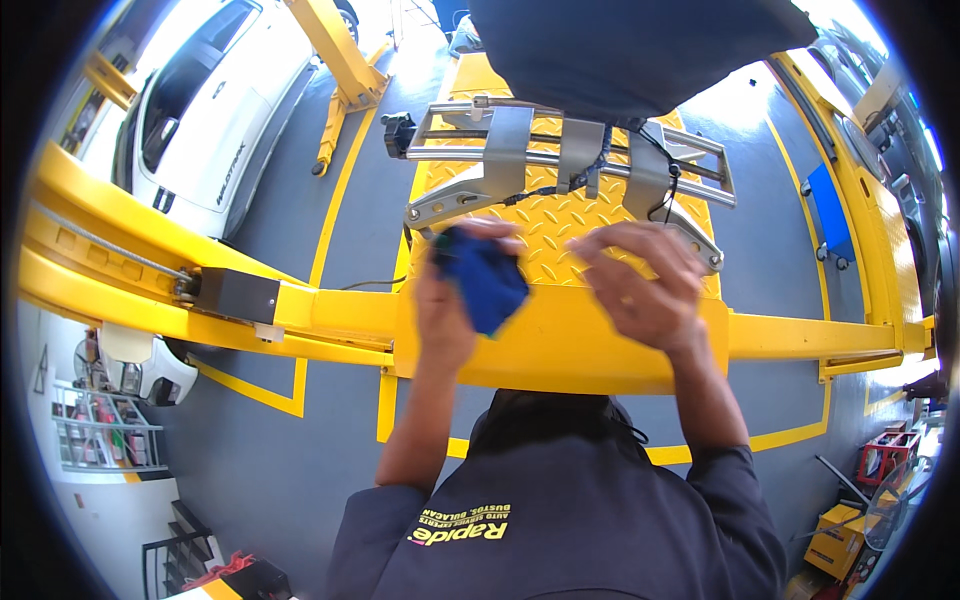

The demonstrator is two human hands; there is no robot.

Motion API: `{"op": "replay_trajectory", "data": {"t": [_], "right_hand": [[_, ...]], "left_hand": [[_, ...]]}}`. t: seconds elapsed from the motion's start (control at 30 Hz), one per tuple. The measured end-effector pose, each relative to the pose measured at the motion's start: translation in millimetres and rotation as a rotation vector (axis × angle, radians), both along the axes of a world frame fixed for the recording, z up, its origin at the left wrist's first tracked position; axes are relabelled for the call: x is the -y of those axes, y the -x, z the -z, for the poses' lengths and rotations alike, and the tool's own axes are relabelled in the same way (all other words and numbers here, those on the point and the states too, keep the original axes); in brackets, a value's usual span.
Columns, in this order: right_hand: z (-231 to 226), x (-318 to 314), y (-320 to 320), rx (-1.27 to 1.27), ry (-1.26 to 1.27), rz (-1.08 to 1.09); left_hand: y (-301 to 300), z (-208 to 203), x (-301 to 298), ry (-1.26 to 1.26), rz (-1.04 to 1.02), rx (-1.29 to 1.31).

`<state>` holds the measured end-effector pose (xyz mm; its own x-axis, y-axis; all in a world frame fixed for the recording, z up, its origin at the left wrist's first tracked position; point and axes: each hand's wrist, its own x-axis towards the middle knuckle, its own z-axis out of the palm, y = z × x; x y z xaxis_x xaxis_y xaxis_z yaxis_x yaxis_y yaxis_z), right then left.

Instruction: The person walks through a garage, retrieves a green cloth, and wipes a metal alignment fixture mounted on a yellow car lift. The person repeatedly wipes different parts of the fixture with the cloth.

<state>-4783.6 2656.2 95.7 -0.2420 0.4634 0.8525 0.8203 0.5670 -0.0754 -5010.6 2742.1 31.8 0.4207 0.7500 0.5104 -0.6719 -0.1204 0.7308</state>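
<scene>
My left hand [443, 315] is wrapped around a bunched blue cloth [488, 285], its fingertips curling over the top. Some motion blur softens both the hand and the cloth. To its right, my right hand [650, 285] is raised with loosely bent fingers apart, and nothing shows in it. Both hands are above a yellow metal beam with a diamond-patterned plate [560, 225]. Just beyond them is a silver metal clamp frame [507, 150] with parallel rods, angled arms and a black knob [399, 134]. Dark cables [600, 160] hang across its middle.
A large dark covered shape [640, 50] overhangs the clamp frame. Yellow rails [340, 318] run out to both sides. A white vehicle [215, 120] stands at the far left, a blue wheeled box [830, 212] at the right. Yellow lines mark the grey floor [270, 430].
</scene>
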Motion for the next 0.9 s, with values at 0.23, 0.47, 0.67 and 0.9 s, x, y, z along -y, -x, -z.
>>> {"op": "replay_trajectory", "data": {"t": [0.23, 0.47, 0.67, 0.9], "right_hand": [[-0.7, -7.0, -177.8, -0.667, -0.156, 0.509], [62.5, -53.9, -241.0, -1.009, 0.254, -0.096], [73.5, -55.8, -204.6, -0.636, 0.213, -0.032], [72.9, -63.9, -189.7, -0.624, 0.071, -0.051]], "left_hand": [[121.1, -21.1, -154.6, 0.012, -0.455, 0.317], [58.9, 28.7, -259.3, 0.251, -0.312, 0.060], [26.7, 21.8, -253.5, 0.173, -0.064, -0.024], [16.0, 34.2, -249.8, 0.111, -0.048, 0.028]]}}
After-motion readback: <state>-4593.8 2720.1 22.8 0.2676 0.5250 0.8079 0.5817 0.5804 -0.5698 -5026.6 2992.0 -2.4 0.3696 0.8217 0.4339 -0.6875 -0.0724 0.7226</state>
